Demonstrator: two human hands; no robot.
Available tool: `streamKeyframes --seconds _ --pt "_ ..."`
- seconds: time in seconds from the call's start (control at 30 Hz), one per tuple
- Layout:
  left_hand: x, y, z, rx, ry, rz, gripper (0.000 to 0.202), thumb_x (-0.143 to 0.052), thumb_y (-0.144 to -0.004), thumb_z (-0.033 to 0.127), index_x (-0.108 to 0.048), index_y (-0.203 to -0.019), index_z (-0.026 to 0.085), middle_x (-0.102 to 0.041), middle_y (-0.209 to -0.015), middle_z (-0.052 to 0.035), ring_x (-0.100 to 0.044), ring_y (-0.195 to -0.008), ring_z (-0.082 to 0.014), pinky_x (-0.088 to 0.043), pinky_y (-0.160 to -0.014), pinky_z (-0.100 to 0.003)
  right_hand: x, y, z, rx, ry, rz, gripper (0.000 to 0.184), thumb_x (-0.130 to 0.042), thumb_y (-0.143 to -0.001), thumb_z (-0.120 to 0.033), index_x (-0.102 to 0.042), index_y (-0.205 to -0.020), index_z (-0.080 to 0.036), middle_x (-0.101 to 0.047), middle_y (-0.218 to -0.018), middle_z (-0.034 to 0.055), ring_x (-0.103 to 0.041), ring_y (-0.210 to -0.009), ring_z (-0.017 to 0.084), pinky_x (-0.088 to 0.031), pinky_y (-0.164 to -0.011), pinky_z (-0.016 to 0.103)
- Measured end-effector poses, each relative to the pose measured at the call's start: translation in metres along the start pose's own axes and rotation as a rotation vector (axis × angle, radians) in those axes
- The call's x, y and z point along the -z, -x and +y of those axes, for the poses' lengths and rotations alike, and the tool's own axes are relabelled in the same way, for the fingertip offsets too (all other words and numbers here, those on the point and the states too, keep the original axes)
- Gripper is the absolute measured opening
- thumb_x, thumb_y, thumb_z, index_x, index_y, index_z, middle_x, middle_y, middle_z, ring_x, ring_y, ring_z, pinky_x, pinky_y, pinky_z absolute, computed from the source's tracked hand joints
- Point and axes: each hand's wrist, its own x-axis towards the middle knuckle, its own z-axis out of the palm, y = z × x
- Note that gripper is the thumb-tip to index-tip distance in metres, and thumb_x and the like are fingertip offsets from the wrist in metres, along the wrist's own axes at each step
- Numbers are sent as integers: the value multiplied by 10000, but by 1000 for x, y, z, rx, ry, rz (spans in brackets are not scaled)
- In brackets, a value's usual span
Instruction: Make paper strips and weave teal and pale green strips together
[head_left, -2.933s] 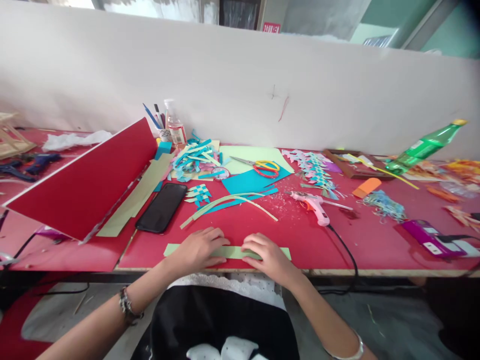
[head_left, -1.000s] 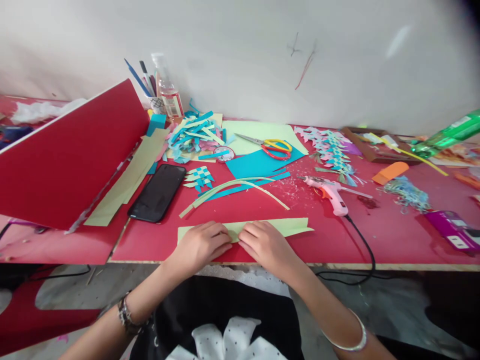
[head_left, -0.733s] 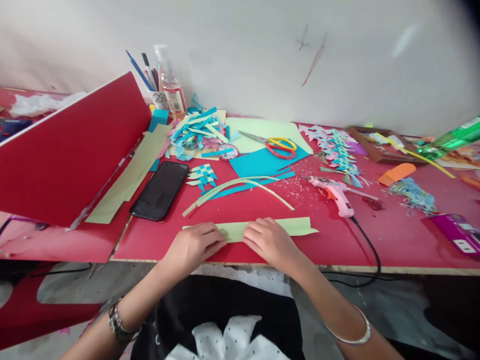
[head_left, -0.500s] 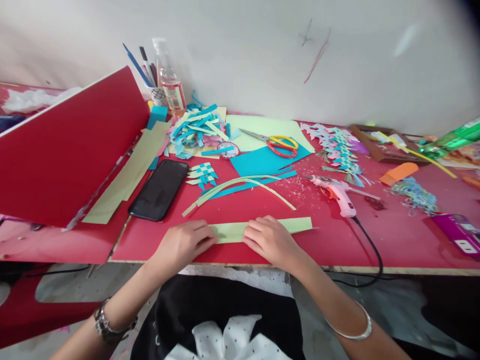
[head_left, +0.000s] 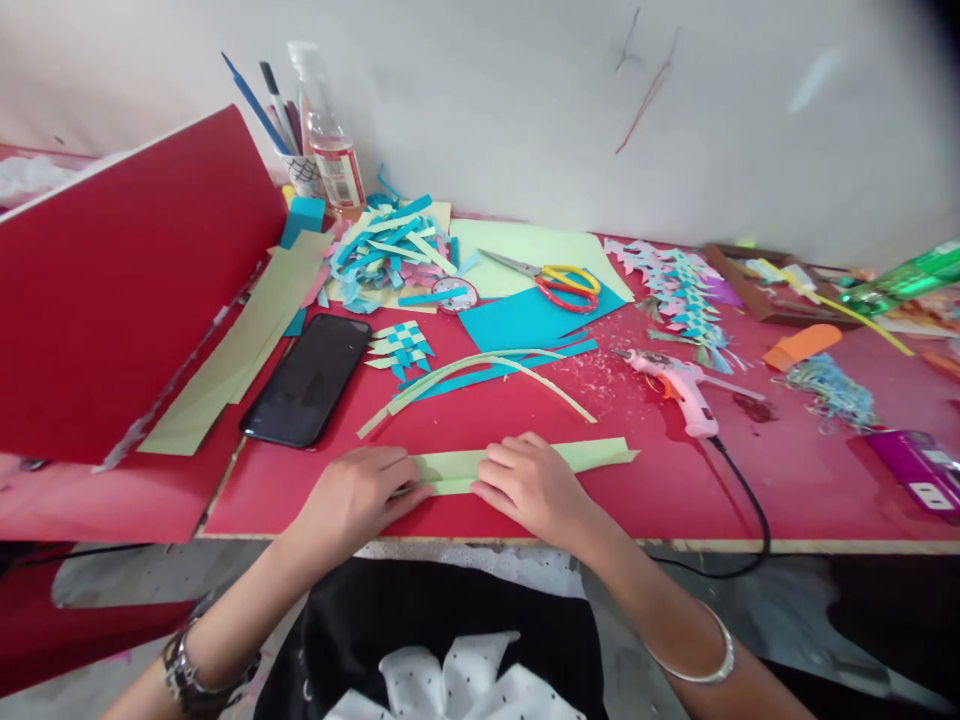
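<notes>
A pale green paper strip lies lengthwise near the table's front edge, with a fold line along its near side. My left hand grips its left end between thumb and fingers. Around its middle, my right hand has its fingers curled on the paper, the thumb at the near edge. The strip's right end sticks out past that hand. Just beyond lie thin curved green strips and a blue strip. A small woven blue-and-green paper piece sits behind them.
A black phone and a standing red board are at left. Scissors rest on blue paper at the back, beside a pile of paper strips. A pink glue gun with its cord lies right.
The near edge of the green strip now shows a fold between my hands. Both hands keep their hold and have shifted only slightly. The camera view has moved a little.
</notes>
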Motion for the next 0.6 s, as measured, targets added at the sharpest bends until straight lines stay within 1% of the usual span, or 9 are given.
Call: streamKeyframes --seconds 0.2,0.3,0.4,0.5,0.6 --pt "-1 0 -3 7 32 -11 284 -411 -823 334 -519 -622 164 -489 -596 10 -446 -555 -95 -323 -533 -210 2 -2 1 -4 -15 -17 236 -419 -841 -288 -525 -663 -173 -515 -652 5 -431 -645 113 -227 -598 264" --pt "0 0 -4 -23 94 -26 208 -430 -821 316 -571 -743 184 -542 -687 -1 -496 -632 -106 -347 -576 -217 2 -3 0 16 -26 -13 196 -420 -838 -264 -524 -697 -177 -526 -679 9 -434 -662 117 -238 -619 265" --pt "1 1 -4 -104 131 -16 175 -426 -832 278 -591 -833 218 -581 -810 -8 -530 -741 -119 -365 -648 -232 3 -3 -3 41 -73 -10 150 -413 -837 -233 -516 -742 -180 -540 -708 9 -436 -686 121 -251 -649 267" --pt "2 4 -4 -143 155 27 167 -454 -820 270 -603 -780 208 -599 -776 -5 -540 -720 -118 -372 -669 -240 6 -4 -6 54 -149 -38 167 -401 -846 -230 -515 -732 -184 -546 -691 2 -439 -685 116 -256 -656 262" --pt "1 7 -5 -102 162 46 194 -467 -811 277 -602 -706 185 -586 -689 -6 -529 -645 -104 -373 -607 -213 7 -5 -7 42 -191 -46 208 -390 -853 -235 -514 -694 -183 -549 -670 -3 -442 -665 108 -257 -650 257"
